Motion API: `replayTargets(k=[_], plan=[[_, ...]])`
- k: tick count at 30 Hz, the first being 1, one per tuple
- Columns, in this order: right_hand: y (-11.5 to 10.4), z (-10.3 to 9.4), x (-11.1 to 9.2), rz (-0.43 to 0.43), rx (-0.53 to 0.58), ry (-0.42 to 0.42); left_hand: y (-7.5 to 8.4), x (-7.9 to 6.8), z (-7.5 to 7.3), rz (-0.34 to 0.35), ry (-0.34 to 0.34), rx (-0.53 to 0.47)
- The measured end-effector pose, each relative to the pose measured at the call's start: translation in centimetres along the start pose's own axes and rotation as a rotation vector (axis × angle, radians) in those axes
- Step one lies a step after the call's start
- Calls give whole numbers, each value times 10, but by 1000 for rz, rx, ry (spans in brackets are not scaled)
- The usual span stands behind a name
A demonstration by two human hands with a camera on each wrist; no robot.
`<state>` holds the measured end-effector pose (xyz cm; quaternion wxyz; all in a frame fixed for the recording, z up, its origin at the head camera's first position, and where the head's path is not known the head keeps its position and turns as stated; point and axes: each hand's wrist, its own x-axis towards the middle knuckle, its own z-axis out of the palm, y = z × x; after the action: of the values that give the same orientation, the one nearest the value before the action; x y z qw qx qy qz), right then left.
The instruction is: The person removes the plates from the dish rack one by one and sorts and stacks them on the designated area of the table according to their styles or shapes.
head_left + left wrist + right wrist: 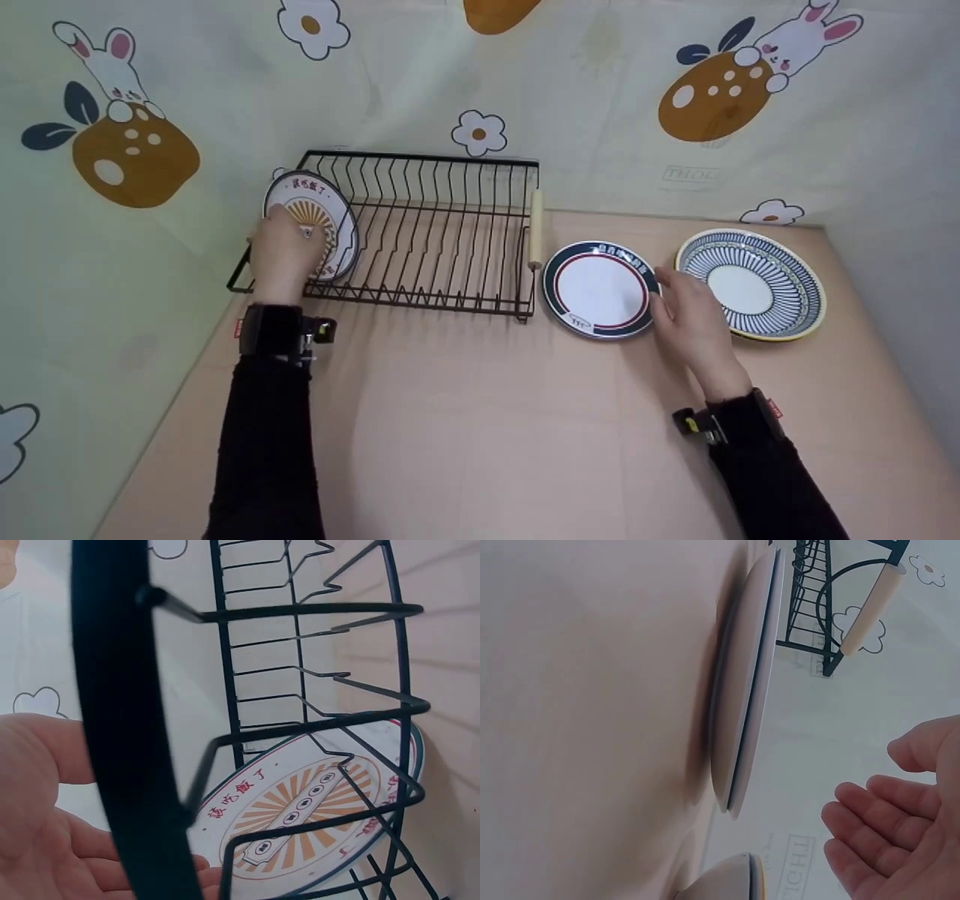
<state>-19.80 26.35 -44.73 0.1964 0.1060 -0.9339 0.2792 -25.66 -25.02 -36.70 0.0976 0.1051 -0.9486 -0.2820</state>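
Observation:
A white plate with a fan pattern and red lettering (343,225) leans in the left end of a black wire dish rack (420,301). My left hand (289,244) is in front of that plate; in the left wrist view its fingers reach past a thick rack bar, fingertips right at the plate's edge (300,810). My right hand (694,319) is held with fingers loosely extended, nothing in its grasp. It hovers between a dark-rimmed white plate (600,292) and a blue-patterned dish (784,300). Side on, the dark-rimmed plate (742,690) shows layered rims.
The rack's right end carries a pale wooden handle (536,229). Patterned cloth (592,112) hangs behind and to the left. A peach-coloured table surface (480,420) stretches in front of the rack and plates.

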Motion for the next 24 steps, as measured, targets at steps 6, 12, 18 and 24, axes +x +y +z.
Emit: replayTargets(k=[6, 12, 18, 24], plan=[[2, 2, 0, 0, -7, -9, -2, 0, 1, 24, 2, 22], [2, 3, 0, 3, 0, -9, -6, 0, 3, 46, 1, 33], [0, 4, 0, -10, 11, -2, -11, 3, 5, 60, -11, 50], [0, 5, 0, -23, 19, -1, -14, 6, 8, 65, -41, 49]])
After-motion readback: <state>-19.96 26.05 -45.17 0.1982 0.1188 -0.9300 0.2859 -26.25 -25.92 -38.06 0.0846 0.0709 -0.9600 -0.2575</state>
